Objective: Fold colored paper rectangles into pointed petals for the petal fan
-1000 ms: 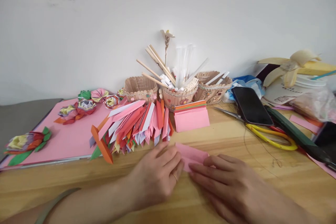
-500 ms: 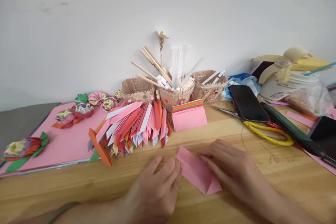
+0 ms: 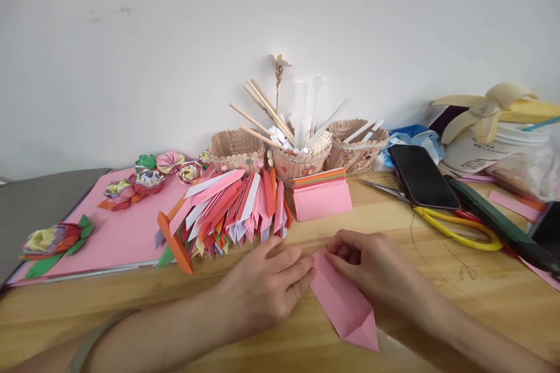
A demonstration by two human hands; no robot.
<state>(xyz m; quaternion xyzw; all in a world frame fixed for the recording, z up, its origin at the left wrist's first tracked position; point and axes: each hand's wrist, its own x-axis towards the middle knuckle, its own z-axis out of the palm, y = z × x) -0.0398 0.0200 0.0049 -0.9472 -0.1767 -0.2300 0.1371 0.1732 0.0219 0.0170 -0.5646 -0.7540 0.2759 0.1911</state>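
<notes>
A pink sheet of paper (image 3: 343,303) with folded creases lies slanted on the wooden table. Its near end is turned into a pointed corner. My right hand (image 3: 374,262) is closed, with thumb and forefinger pinching the far end of the sheet. My left hand (image 3: 273,285) reaches in from the left, its fingertips at the sheet's far left edge, gripping it; its thumb is partly hidden. Just beyond my hands stands a stack of coloured paper (image 3: 322,201) with a pink one in front. Left of it is a pile of folded paper strips (image 3: 231,210).
Paper flowers (image 3: 52,242) lie on a pink board (image 3: 126,233) at the left. Decorated baskets (image 3: 301,170) of sticks and tubes stand by the wall. Right are a phone (image 3: 424,178), yellow-handled scissors (image 3: 455,227), a dark green tool (image 3: 494,224) and a banana peel (image 3: 485,108) on a cup.
My right hand has shifted to the sheet's far end and now pinches there. The sheet has turned a little and come nearer. The view has swung slightly left.
</notes>
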